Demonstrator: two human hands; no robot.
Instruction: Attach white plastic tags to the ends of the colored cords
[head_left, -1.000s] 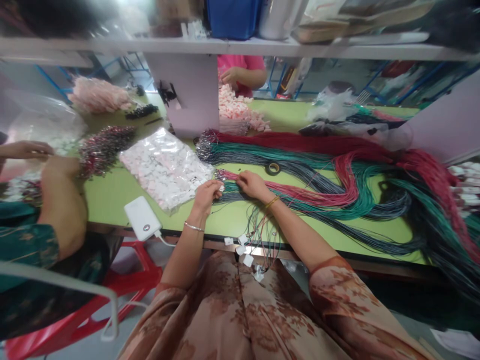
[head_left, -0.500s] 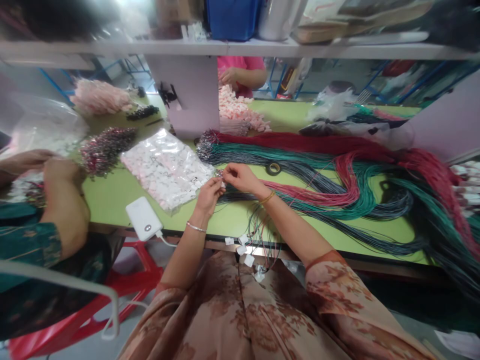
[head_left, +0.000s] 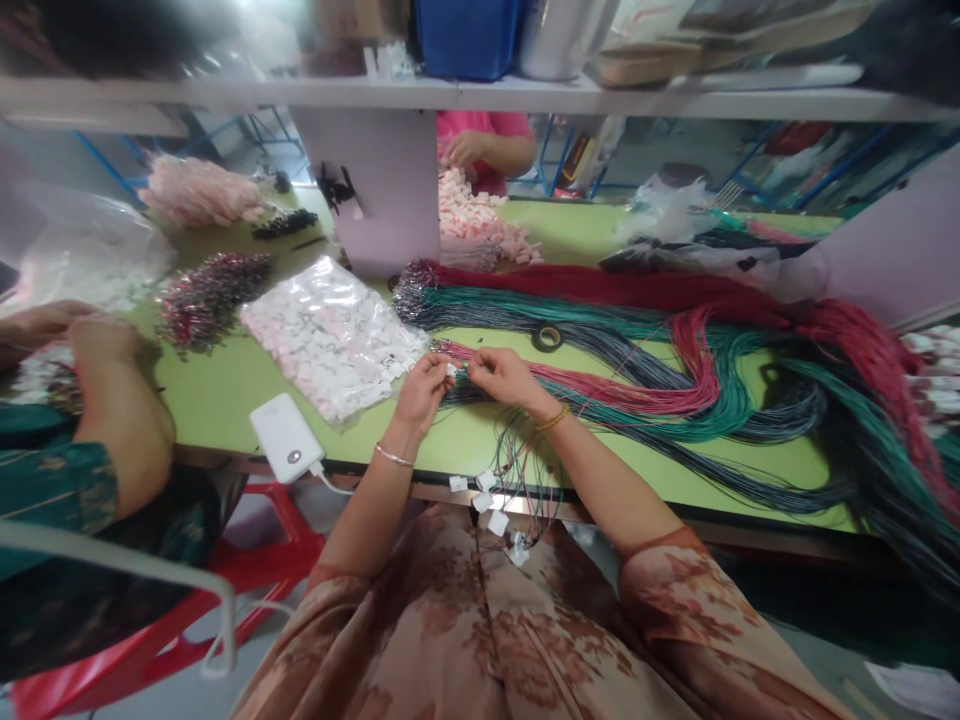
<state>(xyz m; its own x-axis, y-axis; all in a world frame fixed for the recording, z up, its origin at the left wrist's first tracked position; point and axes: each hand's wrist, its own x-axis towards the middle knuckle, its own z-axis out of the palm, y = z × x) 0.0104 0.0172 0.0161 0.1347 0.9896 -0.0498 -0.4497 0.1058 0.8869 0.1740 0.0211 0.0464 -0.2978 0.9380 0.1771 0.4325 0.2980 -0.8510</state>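
My left hand (head_left: 422, 388) and my right hand (head_left: 501, 377) meet fingertip to fingertip over the green table (head_left: 225, 390), both pinched. The left holds a small white connector (head_left: 451, 371); the right pinches a thin wire end against it. Long bundles of red, green and grey wires (head_left: 675, 350) stretch from my hands to the right. A clear bag of white connectors (head_left: 334, 335) lies just left of my left hand. Several finished wires with white connectors (head_left: 495, 500) hang over the table's front edge onto my lap.
A white power bank (head_left: 285, 437) lies at the front edge. A tape roll (head_left: 547, 337) sits behind the wires. A person's arm (head_left: 112, 400) works at the left, another person (head_left: 487, 150) sits across. A purple post (head_left: 390, 190) holds a shelf; a red stool (head_left: 247, 560) stands below.
My right hand rose toward the wire bundle, then came back down and right to meet my left hand. The neighbour's hands at the left shifted slightly.
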